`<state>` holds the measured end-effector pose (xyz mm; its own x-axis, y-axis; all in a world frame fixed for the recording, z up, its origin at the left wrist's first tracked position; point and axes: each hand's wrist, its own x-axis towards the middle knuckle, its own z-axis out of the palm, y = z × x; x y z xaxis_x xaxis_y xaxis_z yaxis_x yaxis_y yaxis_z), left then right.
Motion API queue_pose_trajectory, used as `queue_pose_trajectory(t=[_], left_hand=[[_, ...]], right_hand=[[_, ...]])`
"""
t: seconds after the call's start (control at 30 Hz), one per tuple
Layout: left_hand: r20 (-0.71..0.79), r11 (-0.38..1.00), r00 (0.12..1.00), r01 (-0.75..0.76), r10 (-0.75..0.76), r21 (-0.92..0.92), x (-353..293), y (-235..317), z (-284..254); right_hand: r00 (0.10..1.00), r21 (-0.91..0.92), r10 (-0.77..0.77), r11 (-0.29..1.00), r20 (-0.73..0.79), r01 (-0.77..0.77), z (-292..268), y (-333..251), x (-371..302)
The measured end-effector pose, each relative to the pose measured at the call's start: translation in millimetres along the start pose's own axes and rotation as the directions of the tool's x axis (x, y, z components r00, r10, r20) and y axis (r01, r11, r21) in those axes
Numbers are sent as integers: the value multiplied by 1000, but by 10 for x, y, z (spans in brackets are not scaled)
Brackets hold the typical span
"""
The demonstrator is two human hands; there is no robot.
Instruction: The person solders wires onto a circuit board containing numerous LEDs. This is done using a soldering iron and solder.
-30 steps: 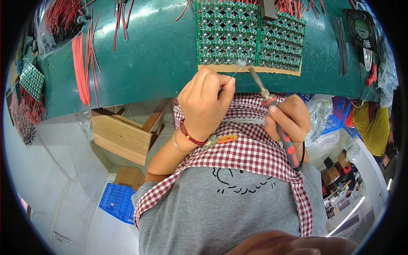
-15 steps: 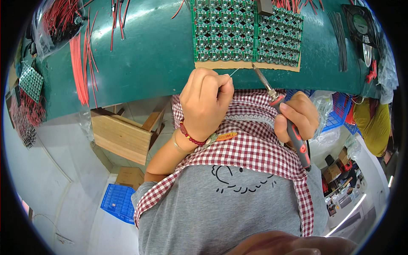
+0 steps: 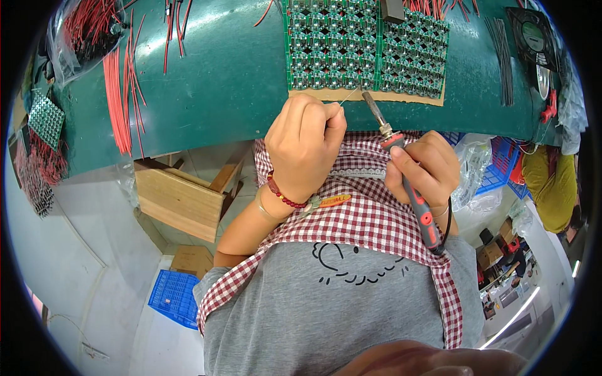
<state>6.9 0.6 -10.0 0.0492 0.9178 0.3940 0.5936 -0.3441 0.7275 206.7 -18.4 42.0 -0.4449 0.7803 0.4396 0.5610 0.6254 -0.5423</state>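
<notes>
My right hand (image 3: 427, 168) is wrapped round the grey and red handle of a soldering iron (image 3: 411, 182). The iron's tip points up and left at the near edge of the left green circuit board panel (image 3: 332, 44). Pinched in the fingers of my left hand (image 3: 305, 144) is a thin strand of solder wire (image 3: 349, 96), its far end close to the iron's tip. Whether the two touch is too small to tell. A second circuit board panel (image 3: 411, 56) adjoins the first on the right. Both lie on a brown cardboard sheet (image 3: 401, 98).
A green mat (image 3: 219, 81) covers the table. Red wires (image 3: 116, 103) and a plastic bag of wires (image 3: 94, 28) lie left. At right are dark wires (image 3: 500, 59) and a black fan (image 3: 533, 37). A dark block (image 3: 392, 10) rests on the boards. Below stands a wooden stool (image 3: 179, 200).
My right hand has shifted left with the soldering iron, bringing its tip nearer the solder wire along the board's near edge. My left hand has barely moved.
</notes>
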Motion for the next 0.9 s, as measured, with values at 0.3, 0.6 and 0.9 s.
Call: queue_pose_trajectory(t=[0.3, 0.6, 0.9], left_hand=[[-36, 996, 996, 85, -87, -38, -1, 64, -82], [9, 999, 1000, -1, 2, -35, 7, 78, 57], [-2, 1000, 1000, -23, 23, 9, 53, 70, 119]], right_hand=[[987, 57, -36, 997, -156, 45, -158, -13, -12], [984, 70, 29, 997, -177, -17, -133, 47, -22], [987, 82, 45, 996, -157, -33, -65, 100, 3]])
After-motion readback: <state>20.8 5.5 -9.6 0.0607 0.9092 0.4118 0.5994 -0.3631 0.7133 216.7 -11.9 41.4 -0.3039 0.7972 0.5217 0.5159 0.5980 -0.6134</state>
